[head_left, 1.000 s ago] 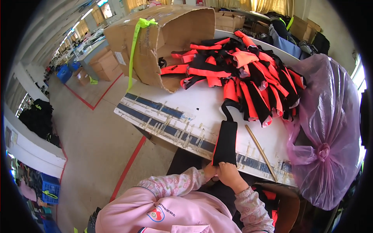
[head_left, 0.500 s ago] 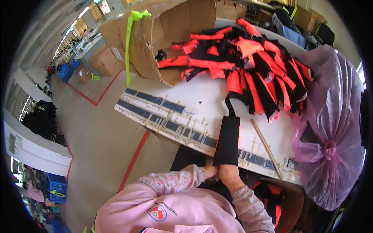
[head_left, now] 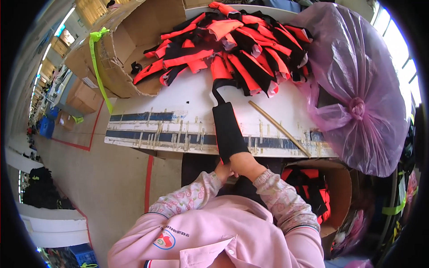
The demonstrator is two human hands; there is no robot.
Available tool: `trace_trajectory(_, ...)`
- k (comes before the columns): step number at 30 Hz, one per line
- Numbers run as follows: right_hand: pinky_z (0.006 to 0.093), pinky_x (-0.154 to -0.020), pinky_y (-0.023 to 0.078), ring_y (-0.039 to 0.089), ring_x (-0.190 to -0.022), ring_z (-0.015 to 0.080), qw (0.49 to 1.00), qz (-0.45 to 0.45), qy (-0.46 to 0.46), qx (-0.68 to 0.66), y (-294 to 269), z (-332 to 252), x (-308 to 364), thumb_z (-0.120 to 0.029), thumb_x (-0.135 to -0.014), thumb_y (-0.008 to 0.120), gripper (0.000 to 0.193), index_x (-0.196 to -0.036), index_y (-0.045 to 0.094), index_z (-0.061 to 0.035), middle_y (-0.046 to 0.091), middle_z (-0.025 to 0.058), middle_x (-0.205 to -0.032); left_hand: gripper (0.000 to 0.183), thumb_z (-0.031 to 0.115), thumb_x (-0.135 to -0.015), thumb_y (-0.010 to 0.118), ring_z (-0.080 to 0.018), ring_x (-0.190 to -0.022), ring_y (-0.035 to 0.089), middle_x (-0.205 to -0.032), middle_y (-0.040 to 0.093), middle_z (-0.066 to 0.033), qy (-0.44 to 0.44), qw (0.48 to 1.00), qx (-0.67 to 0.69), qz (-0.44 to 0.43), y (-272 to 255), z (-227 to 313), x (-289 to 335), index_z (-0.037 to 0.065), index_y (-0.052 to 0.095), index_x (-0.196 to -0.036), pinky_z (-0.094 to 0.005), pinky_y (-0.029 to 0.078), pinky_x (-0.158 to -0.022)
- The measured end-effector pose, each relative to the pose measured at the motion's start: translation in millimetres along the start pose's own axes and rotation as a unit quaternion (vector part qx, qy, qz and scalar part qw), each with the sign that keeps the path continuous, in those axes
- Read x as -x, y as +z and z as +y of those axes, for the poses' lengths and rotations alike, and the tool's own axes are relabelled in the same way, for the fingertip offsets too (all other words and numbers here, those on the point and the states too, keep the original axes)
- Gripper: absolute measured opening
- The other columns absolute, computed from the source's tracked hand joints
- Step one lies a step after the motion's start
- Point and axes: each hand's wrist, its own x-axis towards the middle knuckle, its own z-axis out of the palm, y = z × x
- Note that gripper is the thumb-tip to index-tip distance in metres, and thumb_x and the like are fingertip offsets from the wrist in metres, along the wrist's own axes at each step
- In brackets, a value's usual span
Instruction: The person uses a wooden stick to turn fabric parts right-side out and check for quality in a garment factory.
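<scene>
Head view: the black cloth piece (head_left: 230,127) hangs over the near edge of the white table (head_left: 158,104). Its low end is at the left hand (head_left: 224,169) and right hand (head_left: 245,165). I cannot tell if their fingers are apart or clamped, as they are mostly hidden. It may help to hold the cloth flat. The brown stick (head_left: 279,128) lies near its right; the left side has more room.

The cloth strip (head_left: 229,128) at the centre is black with an orange-red edge; the cloth pile (head_left: 239,47) above, orange-red and black; the table (head_left: 196,100) white, banded dark blue; the bag (head_left: 357,71) at right, purple.
</scene>
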Motion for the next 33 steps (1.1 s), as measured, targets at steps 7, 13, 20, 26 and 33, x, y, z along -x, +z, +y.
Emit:
trace_trajectory(7,0.0373,-0.096,0.041,0.049,-0.115,0.0313,0.869,0.453,-0.189,-0.060,-23.7,12.2,66.9,-0.001,-0.072,0.063,0.051,-0.121,0.052,-0.0050,0.054,0.0152,-0.122,0.022,0.028,-0.091,0.053,-0.0130,-0.053,0.056,-0.079,0.062,-0.0085,-0.048,0.988,0.144,0.028,8.6,31.9,7.9,0.008,0.057,-0.100,-0.0262,0.042,-0.053)
trace_trajectory(13,0.0368,-0.104,0.035,0.042,-0.124,0.0292,0.869,0.431,-0.212,0.115,13.8,22.1,7.5,-0.005,-0.067,0.067,0.057,-0.122,0.050,-0.0013,0.050,0.0149,-0.128,0.024,0.028,-0.092,0.051,-0.0140,-0.053,0.057,-0.077,0.062,-0.0092,-0.005,0.975,0.200,0.097,15.5,17.2,1.8,0.006,0.055,-0.101,-0.0257,0.045,-0.045)
trace_trajectory(20,0.0363,-0.106,0.035,0.047,-0.120,0.0268,0.873,0.432,-0.217,0.067,38.4,29.4,12.5,-0.008,-0.062,0.066,0.060,-0.120,0.052,0.0010,0.052,0.0145,-0.126,0.022,0.035,-0.092,0.049,-0.0128,-0.066,0.057,-0.081,0.061,-0.0011,-0.021,0.975,0.184,0.119,19.4,24.6,8.7,0.014,0.057,-0.094,-0.0273,0.045,-0.055)
trace_trajectory(26,0.0374,-0.106,0.034,0.046,-0.122,0.0270,0.881,0.408,-0.220,0.099,33.1,28.2,19.9,-0.008,-0.067,0.062,0.056,-0.120,0.051,0.0020,0.051,0.0154,-0.127,0.025,0.031,-0.091,0.052,-0.0165,-0.075,0.059,-0.090,0.062,-0.0037,-0.013,0.991,0.134,-0.006,-3.1,20.7,14.9,0.010,0.057,-0.103,-0.0301,0.049,-0.067)
trace_trajectory(33,0.0379,-0.106,0.033,0.045,-0.123,0.0273,0.864,0.433,-0.220,0.134,40.4,30.2,18.4,-0.008,-0.075,0.055,0.048,-0.121,0.051,0.0032,0.050,0.0167,-0.128,0.042,0.032,-0.086,0.061,-0.0253,-0.097,0.060,-0.109,0.059,-0.0114,-0.166,0.915,0.320,-0.178,-24.2,78.0,40.5,0.007,0.052,-0.118,-0.0409,0.050,-0.084)
